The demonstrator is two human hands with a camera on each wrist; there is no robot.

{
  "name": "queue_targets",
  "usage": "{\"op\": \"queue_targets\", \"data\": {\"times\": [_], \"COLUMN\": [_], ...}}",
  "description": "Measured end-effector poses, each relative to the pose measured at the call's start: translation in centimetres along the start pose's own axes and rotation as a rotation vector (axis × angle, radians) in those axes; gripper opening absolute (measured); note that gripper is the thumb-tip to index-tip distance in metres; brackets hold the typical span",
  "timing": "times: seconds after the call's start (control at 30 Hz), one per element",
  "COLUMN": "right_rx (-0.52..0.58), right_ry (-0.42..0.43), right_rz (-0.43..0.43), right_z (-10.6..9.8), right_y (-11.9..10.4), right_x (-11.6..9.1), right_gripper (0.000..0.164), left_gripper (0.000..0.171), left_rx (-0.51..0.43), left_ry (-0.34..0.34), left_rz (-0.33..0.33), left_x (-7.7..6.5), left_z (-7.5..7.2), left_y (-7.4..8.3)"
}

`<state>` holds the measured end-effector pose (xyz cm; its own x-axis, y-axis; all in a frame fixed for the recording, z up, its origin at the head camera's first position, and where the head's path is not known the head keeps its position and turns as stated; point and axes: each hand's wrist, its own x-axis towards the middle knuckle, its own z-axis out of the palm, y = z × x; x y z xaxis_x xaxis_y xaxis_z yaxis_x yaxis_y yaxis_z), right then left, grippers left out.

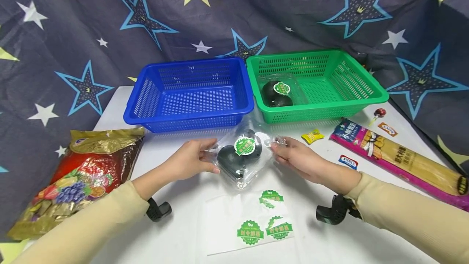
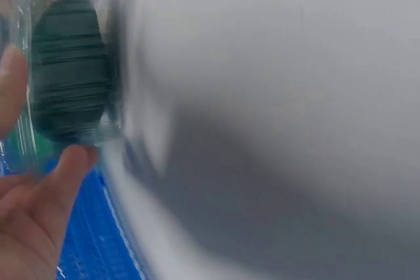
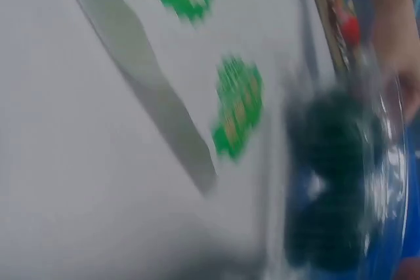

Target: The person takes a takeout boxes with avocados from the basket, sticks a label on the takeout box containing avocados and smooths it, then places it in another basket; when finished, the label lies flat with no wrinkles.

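A clear plastic box (image 1: 253, 171) with dark avocado-like fruits (image 1: 229, 159) inside is held tilted above the white table. A round green-and-white sticker (image 1: 244, 146) lies on its lid. My left hand (image 1: 192, 160) grips the box's left corner between thumb and fingers; my right hand (image 1: 298, 158) pinches the opposite corner. In the left wrist view, one dark green fruit (image 2: 71, 70) shows through the plastic above the left fingers. Motion blurs the box (image 3: 394, 168) in the right wrist view. Below it lies a white sheet (image 1: 220, 231) with several green stickers.
Behind stand a blue basket (image 1: 198, 118) and a green basket (image 1: 318, 113), the latter holding a similar box (image 1: 280, 93). A red-and-gold candy bag (image 1: 91, 170) lies left. Right are a noodle pack (image 1: 399, 154), small wrapped sweets (image 1: 312, 136) and a lollipop (image 1: 380, 113).
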<state>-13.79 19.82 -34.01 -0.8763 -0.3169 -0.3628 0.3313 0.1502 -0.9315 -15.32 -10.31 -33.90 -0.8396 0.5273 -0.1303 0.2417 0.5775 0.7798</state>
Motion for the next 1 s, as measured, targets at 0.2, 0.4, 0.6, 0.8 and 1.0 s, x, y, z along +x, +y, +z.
{"op": "queue_targets", "data": {"times": [0.2, 0.4, 0.6, 0.8, 1.0], "right_rx": [0.068, 0.040, -0.032, -0.228, -0.333], "right_ry": [-0.100, -0.143, -0.062, 0.055, 0.003], "right_rz": [0.033, 0.023, -0.029, -0.091, -0.153], "right_z": [-1.4, -1.8, -1.2, 0.6, 0.9], "right_y": [-1.1, -1.5, -1.3, -0.5, -0.4], "right_x": [1.2, 2.7, 3.2, 0.5, -0.3], "right_gripper": [0.062, 0.059, 0.063, 0.087, 0.084], "left_gripper": [0.088, 0.096, 0.114, 0.118, 0.118], "left_rx": [0.122, 0.201, 0.064, -0.006, -0.007], "left_ry": [0.069, 0.031, -0.064, -0.082, -0.051], "left_rz": [-0.093, -0.153, -0.082, -0.064, -0.110], "left_x": [-0.7, -1.1, -0.4, -0.2, -0.6], "left_z": [1.4, 1.9, 1.6, 1.8, 2.7], "left_y": [1.7, 2.9, 2.5, 2.2, 3.1]}}
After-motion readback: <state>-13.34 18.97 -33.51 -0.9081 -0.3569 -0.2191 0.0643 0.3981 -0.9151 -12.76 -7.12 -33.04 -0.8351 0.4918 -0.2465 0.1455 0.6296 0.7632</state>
